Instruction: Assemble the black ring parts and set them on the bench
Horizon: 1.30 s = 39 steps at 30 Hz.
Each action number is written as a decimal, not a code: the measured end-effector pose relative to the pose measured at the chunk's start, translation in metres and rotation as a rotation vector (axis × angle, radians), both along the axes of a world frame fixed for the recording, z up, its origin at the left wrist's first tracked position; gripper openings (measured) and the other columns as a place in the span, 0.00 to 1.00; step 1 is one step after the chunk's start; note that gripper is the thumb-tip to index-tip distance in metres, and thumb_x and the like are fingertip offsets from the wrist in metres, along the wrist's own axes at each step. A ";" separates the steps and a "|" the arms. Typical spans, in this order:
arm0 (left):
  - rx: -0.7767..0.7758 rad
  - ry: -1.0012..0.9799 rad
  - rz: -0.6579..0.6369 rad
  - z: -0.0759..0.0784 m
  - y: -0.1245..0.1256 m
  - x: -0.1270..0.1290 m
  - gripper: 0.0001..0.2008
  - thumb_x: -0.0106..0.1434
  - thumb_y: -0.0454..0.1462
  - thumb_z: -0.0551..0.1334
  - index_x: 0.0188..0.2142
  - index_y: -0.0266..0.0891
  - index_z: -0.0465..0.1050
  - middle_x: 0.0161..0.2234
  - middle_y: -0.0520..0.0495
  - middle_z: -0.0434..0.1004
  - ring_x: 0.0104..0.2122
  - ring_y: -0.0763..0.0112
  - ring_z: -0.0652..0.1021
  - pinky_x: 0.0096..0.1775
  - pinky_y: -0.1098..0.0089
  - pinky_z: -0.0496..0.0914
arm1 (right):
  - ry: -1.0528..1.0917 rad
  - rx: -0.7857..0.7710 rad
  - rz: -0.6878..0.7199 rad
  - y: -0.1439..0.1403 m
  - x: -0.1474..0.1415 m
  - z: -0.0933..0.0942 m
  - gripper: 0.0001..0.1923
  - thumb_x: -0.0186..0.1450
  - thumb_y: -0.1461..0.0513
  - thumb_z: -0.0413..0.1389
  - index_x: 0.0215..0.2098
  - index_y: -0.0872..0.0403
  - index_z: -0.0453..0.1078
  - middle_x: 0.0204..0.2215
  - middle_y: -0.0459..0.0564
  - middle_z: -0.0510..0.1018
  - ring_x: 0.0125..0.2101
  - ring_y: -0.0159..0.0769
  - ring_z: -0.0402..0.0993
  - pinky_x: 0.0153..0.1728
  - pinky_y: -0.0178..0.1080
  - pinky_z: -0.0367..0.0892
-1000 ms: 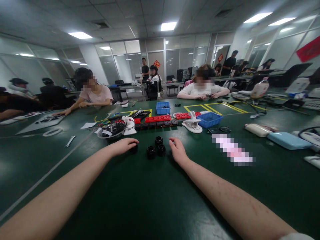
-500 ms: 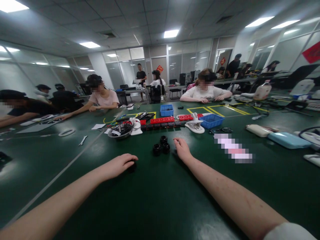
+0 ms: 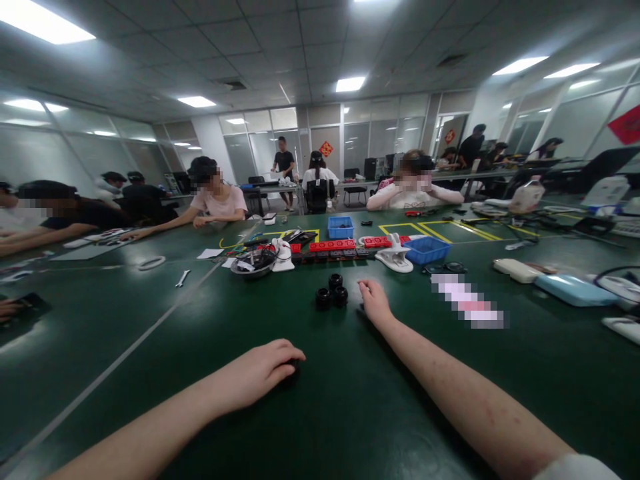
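Note:
My left hand lies palm down on the green table, its fingers curled over a small black round part that shows only at the fingertips. My right hand rests on the table farther out, fingers loosely bent with nothing visible in them. Just left of that hand sit three black round parts in a tight cluster. A row of red and black blocks runs across the table behind them.
A metal bowl of wires, white clamps, two blue bins, a wrench and flat cases lie farther out. Other people sit at the far and left sides of the table.
My left hand has drawn back toward me with the small black part under its fingers, away from the cluster. My right hand has stayed beside the cluster. The view has tilted upward.

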<state>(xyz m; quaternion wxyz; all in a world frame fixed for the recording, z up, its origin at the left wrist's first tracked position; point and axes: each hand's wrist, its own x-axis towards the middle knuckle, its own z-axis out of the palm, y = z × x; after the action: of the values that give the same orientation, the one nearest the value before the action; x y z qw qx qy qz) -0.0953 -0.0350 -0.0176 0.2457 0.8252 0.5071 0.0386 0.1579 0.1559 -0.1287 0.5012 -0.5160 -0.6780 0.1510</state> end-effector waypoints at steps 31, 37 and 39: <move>0.021 -0.096 -0.300 -0.008 -0.010 0.065 0.16 0.63 0.32 0.55 0.50 0.49 0.66 0.48 0.52 0.67 0.43 0.66 0.73 0.44 0.69 0.67 | -0.355 -0.022 0.357 -0.105 0.005 0.032 0.08 0.65 0.62 0.47 0.40 0.54 0.66 0.38 0.51 0.68 0.39 0.36 0.66 0.41 0.40 0.64; 0.044 -0.097 -0.306 -0.014 -0.003 0.070 0.17 0.62 0.31 0.55 0.50 0.49 0.65 0.49 0.51 0.67 0.43 0.64 0.73 0.43 0.66 0.67 | -0.322 -0.057 0.377 -0.101 0.004 0.032 0.07 0.65 0.63 0.47 0.38 0.55 0.66 0.37 0.50 0.68 0.38 0.35 0.65 0.41 0.40 0.63; 0.050 -0.110 -0.311 -0.019 0.000 0.072 0.17 0.62 0.32 0.55 0.49 0.49 0.65 0.48 0.51 0.67 0.42 0.63 0.73 0.43 0.66 0.67 | -0.304 -0.072 0.373 -0.100 0.005 0.032 0.07 0.65 0.63 0.47 0.38 0.55 0.66 0.37 0.50 0.68 0.38 0.35 0.65 0.41 0.40 0.63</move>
<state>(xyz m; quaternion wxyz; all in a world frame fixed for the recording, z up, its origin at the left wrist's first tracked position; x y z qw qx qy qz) -0.0231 -0.0350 -0.0363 0.2558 0.8962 0.3578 0.0579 0.1628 0.0562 -0.0965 0.3383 -0.4159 -0.8235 0.1856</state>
